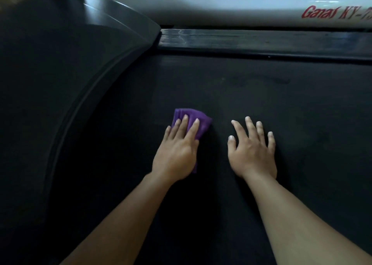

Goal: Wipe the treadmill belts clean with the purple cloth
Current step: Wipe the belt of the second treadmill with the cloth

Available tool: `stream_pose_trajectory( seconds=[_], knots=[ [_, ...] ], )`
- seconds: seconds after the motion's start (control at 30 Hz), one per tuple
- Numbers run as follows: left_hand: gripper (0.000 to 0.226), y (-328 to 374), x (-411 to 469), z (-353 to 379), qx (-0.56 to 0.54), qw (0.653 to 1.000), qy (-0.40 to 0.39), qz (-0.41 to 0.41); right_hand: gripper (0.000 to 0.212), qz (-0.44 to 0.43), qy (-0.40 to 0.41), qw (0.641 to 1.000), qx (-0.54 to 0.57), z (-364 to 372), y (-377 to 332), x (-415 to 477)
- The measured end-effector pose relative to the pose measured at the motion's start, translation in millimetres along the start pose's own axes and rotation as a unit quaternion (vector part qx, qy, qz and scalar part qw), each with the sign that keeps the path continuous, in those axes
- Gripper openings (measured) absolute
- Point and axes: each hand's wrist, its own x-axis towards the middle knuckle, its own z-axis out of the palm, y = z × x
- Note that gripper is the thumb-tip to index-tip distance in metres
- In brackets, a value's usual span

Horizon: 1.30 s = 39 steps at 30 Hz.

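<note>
You've got a matt, finely grained black belt point(241, 95), a soft fabric purple cloth point(204, 123), a glossy black side rail point(261, 41), and a smooth, faintly sheened plastic hood point(60, 53).

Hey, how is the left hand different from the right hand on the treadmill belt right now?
The left hand presses flat on the cloth; the right hand lies on the bare belt. The left hand's fingers sit close together; the right hand's fingers are spread wide. Both hands are palm down with straight fingers.
</note>
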Motion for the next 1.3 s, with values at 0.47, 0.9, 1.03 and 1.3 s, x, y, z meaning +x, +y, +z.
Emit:
stream_pose_trajectory(
  seconds=[0.47,0.9,1.03,1.3],
  knots=[
    [0.056,2.0,28.8,-5.9,-0.021,0.989,0.015,-0.148,0.044,-0.044,0.008,0.993,0.112,-44.9,94.4,-15.1],
    [0.056,233.6,44.7,61.9,0.004,0.994,-0.03,0.109,0.058,0.097,0.045,0.994,-0.007,-59.5,201.1,-19.8],
    [0.056,198.6,19.5,58.5,0.015,0.993,-0.03,0.116,0.059,0.101,0.06,0.993,-0.005,-58.4,202.1,-20.2],
    [0.055,75.0,32.7,18.5,-0.029,0.996,0.0,-0.083,0.059,0.1,0.055,0.993,-0.011,-58.3,201.7,-19.7]
  ],
)
